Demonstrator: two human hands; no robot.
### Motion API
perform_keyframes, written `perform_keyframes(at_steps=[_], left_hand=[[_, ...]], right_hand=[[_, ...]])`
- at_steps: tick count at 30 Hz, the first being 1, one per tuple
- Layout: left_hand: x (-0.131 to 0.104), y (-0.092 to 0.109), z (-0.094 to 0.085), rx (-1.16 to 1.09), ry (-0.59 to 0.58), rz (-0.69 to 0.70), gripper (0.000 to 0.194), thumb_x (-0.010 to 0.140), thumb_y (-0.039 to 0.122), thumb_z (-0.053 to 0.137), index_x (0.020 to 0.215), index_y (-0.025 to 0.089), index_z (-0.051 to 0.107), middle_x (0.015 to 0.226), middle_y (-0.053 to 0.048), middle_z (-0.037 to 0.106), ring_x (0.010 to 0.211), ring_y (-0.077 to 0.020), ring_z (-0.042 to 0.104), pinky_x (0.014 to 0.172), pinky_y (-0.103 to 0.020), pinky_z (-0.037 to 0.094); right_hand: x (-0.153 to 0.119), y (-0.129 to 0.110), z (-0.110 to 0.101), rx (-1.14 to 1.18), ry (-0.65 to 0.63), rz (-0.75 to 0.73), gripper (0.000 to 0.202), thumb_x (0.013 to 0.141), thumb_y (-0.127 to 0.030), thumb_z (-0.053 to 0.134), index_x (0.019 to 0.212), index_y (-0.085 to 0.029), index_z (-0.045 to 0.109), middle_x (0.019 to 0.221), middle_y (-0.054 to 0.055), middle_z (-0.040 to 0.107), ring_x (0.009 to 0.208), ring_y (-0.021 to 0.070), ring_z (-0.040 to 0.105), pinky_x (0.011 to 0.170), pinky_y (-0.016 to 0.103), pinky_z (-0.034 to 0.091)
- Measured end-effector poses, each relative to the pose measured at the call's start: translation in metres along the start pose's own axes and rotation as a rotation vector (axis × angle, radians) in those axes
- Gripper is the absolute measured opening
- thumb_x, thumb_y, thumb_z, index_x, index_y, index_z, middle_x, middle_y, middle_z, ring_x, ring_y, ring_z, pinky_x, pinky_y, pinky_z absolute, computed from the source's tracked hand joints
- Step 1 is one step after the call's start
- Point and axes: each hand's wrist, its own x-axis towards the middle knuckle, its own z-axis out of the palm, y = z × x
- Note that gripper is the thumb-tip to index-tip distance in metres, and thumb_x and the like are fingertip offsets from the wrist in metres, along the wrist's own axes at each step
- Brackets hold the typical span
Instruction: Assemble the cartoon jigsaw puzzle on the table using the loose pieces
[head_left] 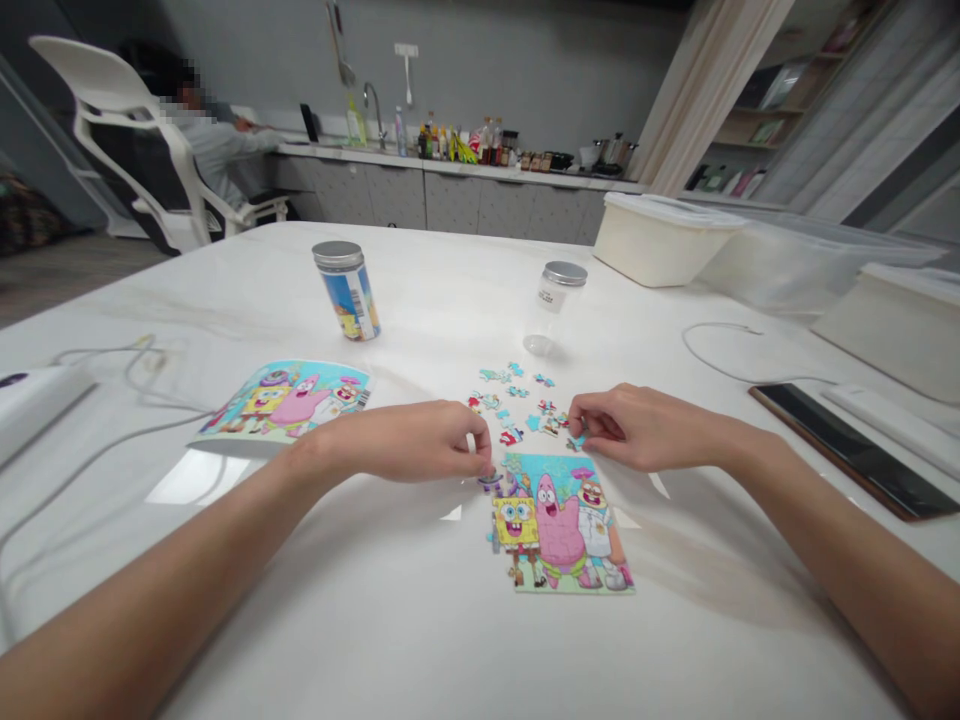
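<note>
A partly assembled cartoon jigsaw puzzle [559,525] lies flat on the white table, its left edge ragged. At its upper left corner my left hand [442,440] pinches a small puzzle piece [490,481], purple-grey in colour. My right hand [634,425] is closed at the puzzle's upper right, its fingertips on a blue puzzle piece [576,442]. Several loose puzzle pieces [517,392] are scattered between and beyond the hands. Left of my left hand, a curled picture sheet [289,405] shows the same cartoon characters.
A printed jar [349,295] and a clear jar [553,308], both with metal lids, stand farther back. White boxes [660,240] occupy the right rear. A dark phone [855,450] lies right; a cable [97,440] runs left. A person [217,150] sits beyond the table.
</note>
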Motion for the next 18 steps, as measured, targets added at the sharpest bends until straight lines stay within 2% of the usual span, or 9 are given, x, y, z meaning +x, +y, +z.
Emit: perform_keyframes(at_steps=[3,7,10,13,18], left_hand=[[0.002,0.000,0.003,-0.023,0.004,0.026,0.022,0.086,0.035,0.050,0.087,0.018,0.065,0.071,0.002,0.064,0.057,-0.0097,0.051,0.056,-0.021,0.036],[0.005,-0.001,0.006,-0.027,0.013,0.030,0.025,0.086,0.038,0.050,0.085,0.018,0.065,0.076,0.001,0.068,0.060,-0.0103,0.054,0.058,-0.022,0.038],[0.006,0.000,0.006,-0.039,0.023,0.033,0.025,0.085,0.039,0.051,0.085,0.019,0.065,0.079,0.000,0.069,0.063,-0.0106,0.057,0.059,-0.021,0.039],[0.006,0.001,0.006,-0.030,0.039,0.037,0.023,0.085,0.037,0.052,0.084,0.019,0.065,0.075,0.001,0.068,0.060,-0.0101,0.056,0.059,-0.022,0.039],[0.006,0.001,0.007,-0.033,0.057,0.053,0.023,0.084,0.038,0.054,0.082,0.018,0.066,0.071,0.001,0.066,0.059,-0.0105,0.054,0.060,-0.022,0.039]], right_hand=[[-0.001,0.000,-0.001,-0.049,0.035,-0.035,0.013,0.077,-0.020,0.052,0.089,-0.021,0.057,0.062,-0.003,0.058,0.053,0.0128,0.048,0.052,0.025,0.031],[-0.003,-0.015,0.001,-0.005,0.216,-0.208,0.010,0.076,-0.016,0.049,0.084,-0.020,0.053,0.056,-0.005,0.050,0.048,0.0107,0.040,0.052,0.025,0.031],[-0.005,-0.036,0.007,0.142,0.179,-0.389,0.012,0.076,-0.015,0.047,0.082,-0.019,0.056,0.054,-0.005,0.051,0.046,0.0097,0.041,0.050,0.023,0.032],[-0.006,-0.051,0.017,0.131,0.162,-0.539,0.026,0.078,-0.013,0.044,0.091,-0.019,0.066,0.062,-0.001,0.063,0.051,0.0110,0.050,0.053,0.024,0.034],[-0.005,-0.054,0.026,0.061,0.043,-0.555,0.029,0.084,-0.015,0.041,0.088,-0.021,0.069,0.058,0.000,0.063,0.049,0.0113,0.049,0.051,0.025,0.030]])
